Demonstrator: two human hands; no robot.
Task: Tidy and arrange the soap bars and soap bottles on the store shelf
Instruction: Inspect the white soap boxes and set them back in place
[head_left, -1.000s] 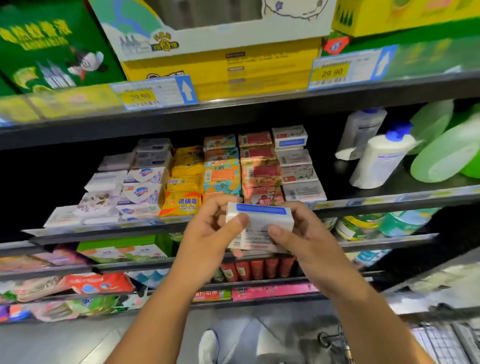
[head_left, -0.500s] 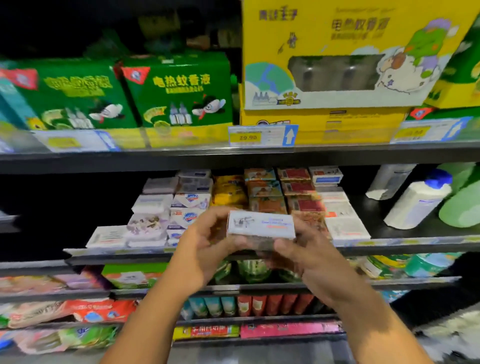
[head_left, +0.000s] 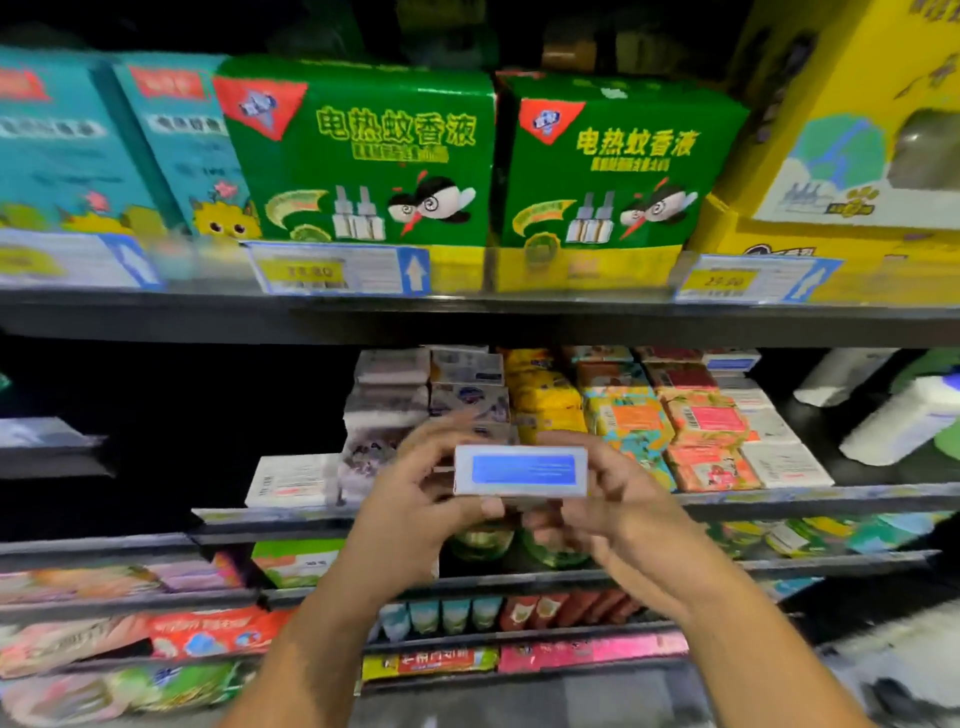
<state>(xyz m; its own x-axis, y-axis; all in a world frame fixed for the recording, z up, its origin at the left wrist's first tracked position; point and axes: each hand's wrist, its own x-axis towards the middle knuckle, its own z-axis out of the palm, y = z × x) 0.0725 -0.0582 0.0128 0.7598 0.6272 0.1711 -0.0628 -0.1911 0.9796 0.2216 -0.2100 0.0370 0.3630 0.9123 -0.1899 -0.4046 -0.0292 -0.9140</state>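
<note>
Both hands hold one soap box before the shelf.
The left hand (head_left: 415, 499) and right hand (head_left: 618, 499) grip the white-and-blue soap box (head_left: 521, 470) at its ends, in front of the stacked soap bars (head_left: 639, 415).

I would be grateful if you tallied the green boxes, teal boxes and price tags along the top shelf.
Green boxes: 2
Teal boxes: 2
Price tags: 3
Total: 7
</note>
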